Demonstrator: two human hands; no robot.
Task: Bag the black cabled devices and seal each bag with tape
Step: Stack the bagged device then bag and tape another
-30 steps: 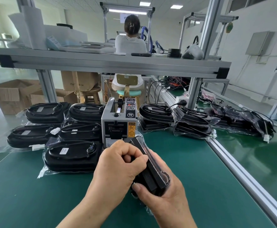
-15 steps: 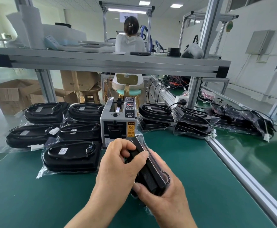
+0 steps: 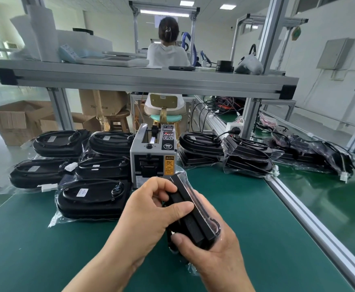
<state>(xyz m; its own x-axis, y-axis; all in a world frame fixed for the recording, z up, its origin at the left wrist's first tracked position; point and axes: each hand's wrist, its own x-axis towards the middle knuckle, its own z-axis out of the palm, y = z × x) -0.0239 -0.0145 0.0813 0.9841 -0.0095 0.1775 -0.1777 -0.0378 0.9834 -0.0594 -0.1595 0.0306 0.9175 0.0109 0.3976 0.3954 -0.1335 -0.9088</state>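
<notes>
A black cabled device in a clear plastic bag point(image 3: 195, 218) stands on edge above the green mat, between both hands. My right hand point(image 3: 212, 256) cradles it from below and behind, thumb against its near side. My left hand point(image 3: 151, 213) grips its upper near edge, thumb laid across the bag and fingers curled over the top. Just behind stands the grey automatic tape dispenser point(image 3: 153, 157). Bagged devices point(image 3: 92, 199) lie in a group to its left. More black devices point(image 3: 246, 157) with loose cables are piled to its right.
An aluminium rail point(image 3: 311, 218) borders the green mat point(image 3: 45, 249) on the right. A grey shelf beam point(image 3: 147, 81) crosses overhead. Cardboard boxes point(image 3: 14, 121) sit on the floor at far left. A person point(image 3: 168, 51) sits at the station beyond, back turned.
My left thumb has slid further across the bagged device and the fingers have shifted on its top edge. The device and my right hand stay nearly where they were.
</notes>
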